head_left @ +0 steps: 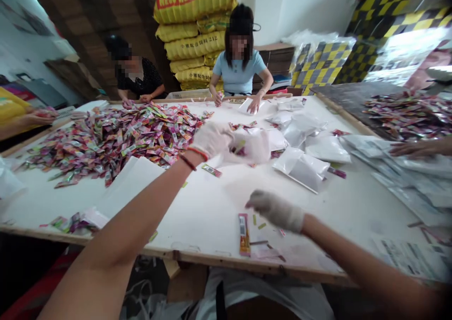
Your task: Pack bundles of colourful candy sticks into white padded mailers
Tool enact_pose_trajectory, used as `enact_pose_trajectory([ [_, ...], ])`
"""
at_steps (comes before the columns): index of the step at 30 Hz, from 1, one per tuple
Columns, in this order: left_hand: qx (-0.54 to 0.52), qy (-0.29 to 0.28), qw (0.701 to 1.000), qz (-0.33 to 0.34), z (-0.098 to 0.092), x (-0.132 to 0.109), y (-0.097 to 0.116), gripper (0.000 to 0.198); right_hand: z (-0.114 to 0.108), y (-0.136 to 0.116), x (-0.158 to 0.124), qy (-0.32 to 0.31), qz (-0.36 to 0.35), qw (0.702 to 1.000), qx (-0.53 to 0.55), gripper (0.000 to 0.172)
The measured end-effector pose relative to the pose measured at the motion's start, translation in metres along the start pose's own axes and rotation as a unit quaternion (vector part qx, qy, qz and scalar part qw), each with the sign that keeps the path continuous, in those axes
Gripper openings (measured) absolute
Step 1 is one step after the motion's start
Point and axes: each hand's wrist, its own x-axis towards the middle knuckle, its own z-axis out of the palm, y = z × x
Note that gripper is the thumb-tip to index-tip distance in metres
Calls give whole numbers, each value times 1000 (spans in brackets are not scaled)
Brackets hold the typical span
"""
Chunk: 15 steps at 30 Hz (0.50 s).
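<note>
My left hand (212, 140), in a white glove with a red band at the wrist, reaches over the middle of the table. Its fingers close on a whitish plastic bag (257, 146), smeared by motion, with coloured sachets showing at its near side. Below this hand lies a single sachet (212, 170). Further right, my gloved right hand (277, 210) hovers low over the tabletop, fingers loosely bent and nothing visible in them. Beside it, near the front edge, is a pink and orange sachet (244, 235) with small green strips around.
A large heap of sachets (141, 136) covers the left, beside white sheets (130, 183). Filled white bags (303, 164) lie to the right. Two people sit across the table (197, 216); another person's hand (420, 148) rests on stacked bags at right, and a yellow sleeve (12, 110) shows at left.
</note>
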Motion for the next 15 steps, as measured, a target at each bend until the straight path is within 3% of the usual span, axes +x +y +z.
enact_pose_trajectory([
  [2,82,-82,990,78,29,-26,-6,11,51,18,-8,-50,-6,987,-150,18],
  [3,138,-132,975,113,47,-42,-11,12,68,26,-13,-50,1,985,-167,16],
  [5,198,-199,950,138,82,-73,-24,14,86,34,-24,-28,15,979,-201,16],
  [7,217,-194,949,119,108,-98,-38,19,82,36,-41,-4,53,981,-186,15],
  [10,195,-159,963,91,125,-115,-51,24,64,33,-65,50,182,981,-55,23],
  [12,172,-157,967,101,127,-116,-48,24,54,29,-70,100,255,961,36,26],
  [15,145,-165,965,139,130,-120,-28,21,52,25,-53,104,319,931,143,26],
])
